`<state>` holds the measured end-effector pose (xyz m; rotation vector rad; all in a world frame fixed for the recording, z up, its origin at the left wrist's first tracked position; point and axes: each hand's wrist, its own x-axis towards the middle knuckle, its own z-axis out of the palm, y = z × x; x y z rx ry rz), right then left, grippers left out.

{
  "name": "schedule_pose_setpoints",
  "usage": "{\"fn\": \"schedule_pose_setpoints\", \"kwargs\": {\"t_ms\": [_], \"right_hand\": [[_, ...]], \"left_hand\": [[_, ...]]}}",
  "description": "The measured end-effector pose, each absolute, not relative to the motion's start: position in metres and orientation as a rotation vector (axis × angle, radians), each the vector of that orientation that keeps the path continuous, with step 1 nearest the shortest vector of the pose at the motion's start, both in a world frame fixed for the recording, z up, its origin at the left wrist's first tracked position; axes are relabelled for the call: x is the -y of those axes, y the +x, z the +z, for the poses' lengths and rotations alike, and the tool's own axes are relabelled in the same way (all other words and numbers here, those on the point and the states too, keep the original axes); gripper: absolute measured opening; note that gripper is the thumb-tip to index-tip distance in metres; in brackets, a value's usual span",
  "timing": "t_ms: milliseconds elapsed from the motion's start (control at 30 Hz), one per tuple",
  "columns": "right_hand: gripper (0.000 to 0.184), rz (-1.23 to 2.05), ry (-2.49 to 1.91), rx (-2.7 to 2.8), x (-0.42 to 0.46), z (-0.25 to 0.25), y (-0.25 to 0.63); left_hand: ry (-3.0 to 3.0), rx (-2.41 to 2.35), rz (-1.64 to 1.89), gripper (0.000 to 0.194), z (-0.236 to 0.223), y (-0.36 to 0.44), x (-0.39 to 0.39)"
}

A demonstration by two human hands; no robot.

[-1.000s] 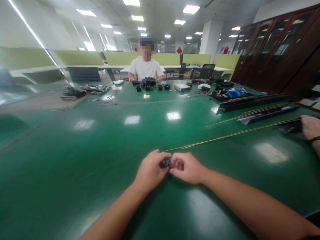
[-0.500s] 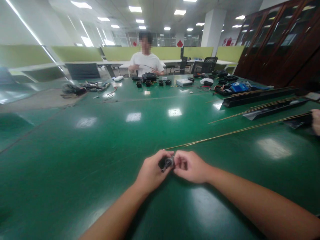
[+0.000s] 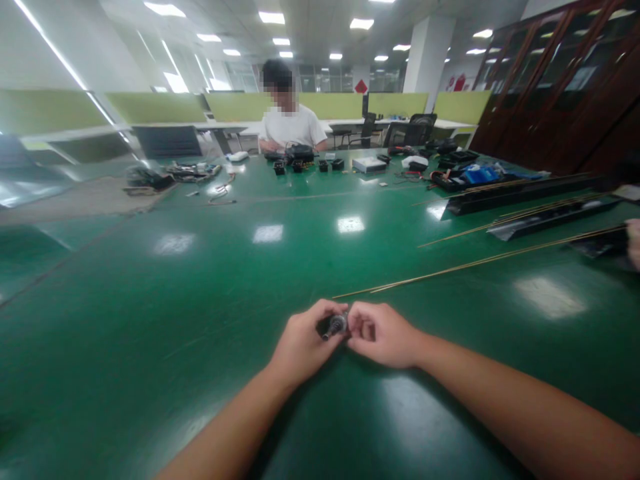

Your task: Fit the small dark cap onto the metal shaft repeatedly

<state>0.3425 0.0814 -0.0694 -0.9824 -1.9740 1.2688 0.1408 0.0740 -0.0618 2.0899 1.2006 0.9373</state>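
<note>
My left hand [image 3: 305,340] is wrapped round a small dark metal part [image 3: 338,325] with a ribbed, stepped round body and a short stem that points down and left. Its exact kind is too small to make out. Close against the part's right side, my right hand [image 3: 383,335] has its fingers curled and the thumb and fingertips pinched together. Whatever lies between those fingertips is hidden. Both hands are low over the green tabletop [image 3: 225,287], just in front of the ends of thin brass-coloured rods [image 3: 440,272].
Black channel-shaped trays [image 3: 520,195] with more rods lie at the right, where another person's hand [image 3: 634,243] shows at the edge. Across the table sits a person in a white shirt [image 3: 295,127]. Small black boxes [image 3: 299,166], a blue bundle [image 3: 481,174] and cables [image 3: 220,193] lie along the far side.
The person opposite has lowered their hands and leaned to the left, and the thin strip they held up is out of sight. My hands stay almost where they were.
</note>
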Motion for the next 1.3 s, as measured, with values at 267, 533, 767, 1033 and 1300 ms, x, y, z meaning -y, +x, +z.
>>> {"fn": "schedule_pose_setpoints", "kwargs": {"t_ms": [267, 533, 767, 1033, 1300], "right_hand": [[0.016, 1.261, -0.937, 1.953, -0.0804, -0.0705, 0.3440], [0.022, 1.286, -0.939, 1.948, -0.0814, -0.0685, 0.3449], [0.025, 1.310, -0.966, 1.945, -0.0811, -0.0664, 0.3447], [0.026, 1.328, -0.973, 1.938, -0.0805, -0.0652, 0.3441], [0.025, 1.323, -0.987, 1.941, -0.0803, -0.0653, 0.3441]], "left_hand": [[2.046, -1.267, 0.932, 0.028, -0.0586, 0.1421, -0.0728], [1.959, -1.272, 0.969, 0.027, -0.0552, 0.1437, -0.0743], [1.926, -1.267, 0.976, 0.026, -0.0546, 0.1445, -0.0754], [1.906, -1.266, 0.979, 0.026, -0.0559, 0.1437, -0.0764], [1.919, -1.271, 0.979, 0.027, -0.0528, 0.1450, -0.0752]]}}
